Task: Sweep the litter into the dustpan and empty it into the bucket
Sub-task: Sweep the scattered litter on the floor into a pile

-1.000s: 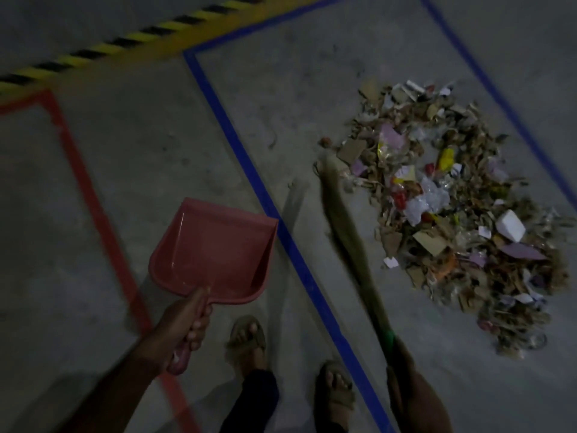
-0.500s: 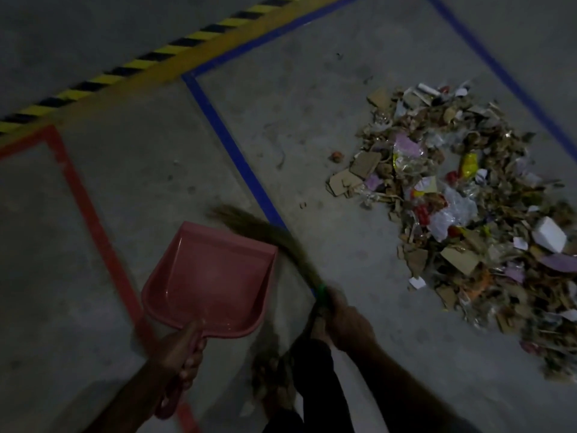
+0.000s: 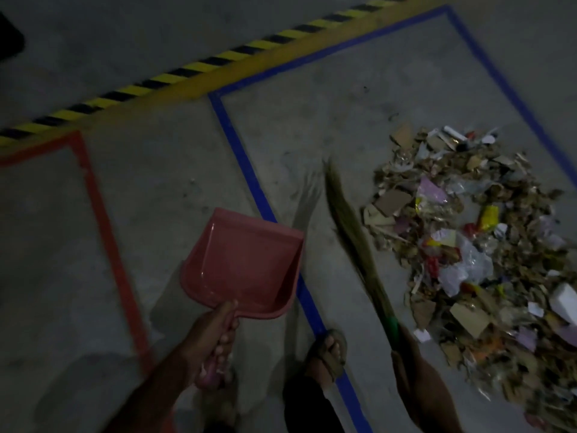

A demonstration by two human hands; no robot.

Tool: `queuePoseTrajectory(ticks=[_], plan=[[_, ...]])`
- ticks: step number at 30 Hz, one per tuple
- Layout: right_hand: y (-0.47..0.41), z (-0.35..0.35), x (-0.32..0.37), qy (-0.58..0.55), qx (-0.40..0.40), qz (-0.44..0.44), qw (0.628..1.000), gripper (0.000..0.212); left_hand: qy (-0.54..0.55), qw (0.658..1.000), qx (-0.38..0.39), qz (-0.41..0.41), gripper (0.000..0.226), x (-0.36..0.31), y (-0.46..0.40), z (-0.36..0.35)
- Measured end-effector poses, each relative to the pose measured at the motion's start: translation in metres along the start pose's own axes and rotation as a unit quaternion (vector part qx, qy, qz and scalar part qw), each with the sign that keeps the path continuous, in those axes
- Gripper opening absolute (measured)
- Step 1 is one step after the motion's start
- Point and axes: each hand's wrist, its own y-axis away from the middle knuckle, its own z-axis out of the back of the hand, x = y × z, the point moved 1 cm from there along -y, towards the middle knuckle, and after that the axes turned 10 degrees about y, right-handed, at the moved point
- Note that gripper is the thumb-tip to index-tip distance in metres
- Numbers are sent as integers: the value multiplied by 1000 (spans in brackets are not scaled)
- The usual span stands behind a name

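Observation:
A pink dustpan (image 3: 246, 264) hangs above the floor at the lower middle, empty, its mouth pointing away from me. My left hand (image 3: 212, 335) grips its handle. My right hand (image 3: 406, 348) grips the green handle end of a grass broom (image 3: 349, 226), whose bristles reach up and left to the edge of the litter. The litter pile (image 3: 468, 239) of cardboard scraps, paper, plastic wrappers and dry leaves spreads over the concrete floor at the right. No bucket shows in the view.
Blue tape (image 3: 249, 176) outlines the floor area holding the pile; red tape (image 3: 106, 226) outlines the area to the left. A yellow-and-black hazard stripe (image 3: 193, 70) runs across the back. My sandalled foot (image 3: 327, 351) stands on the blue line. A dark object (image 3: 9, 42) sits at the far left.
The broom has swung from in front of the dustpan back to the right, its bristles now at the left edge of the pile. The dustpan stays held on the left.

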Motion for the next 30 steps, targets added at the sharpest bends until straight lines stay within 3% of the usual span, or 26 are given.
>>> queuePoseTrajectory(ticks=[4,6,13,15,17,19,25,30], plan=[[-12,-45,45,-9,20,69,997,84,25,999,-15,-15,43,-26,-9,44],[-14,-49,102,-44,24,81,995,68,42,998,-34,-10,44,-38,-11,74],[-53,-97,291,141,27,212,967,63,35,994,-103,-16,43,-89,-19,194],[-67,-98,343,172,-7,197,965,62,12,996,-92,-6,43,-107,-26,216],[-78,-97,371,166,30,148,975,59,-17,997,-73,18,45,-127,-34,225],[-85,-90,369,98,73,63,990,54,-48,997,-38,50,48,-148,-43,220],[-83,-56,246,-9,15,-194,981,60,-171,985,35,17,44,-189,-64,155],[-58,-9,151,-62,-98,-275,954,60,-217,974,63,9,45,-198,-68,84]])
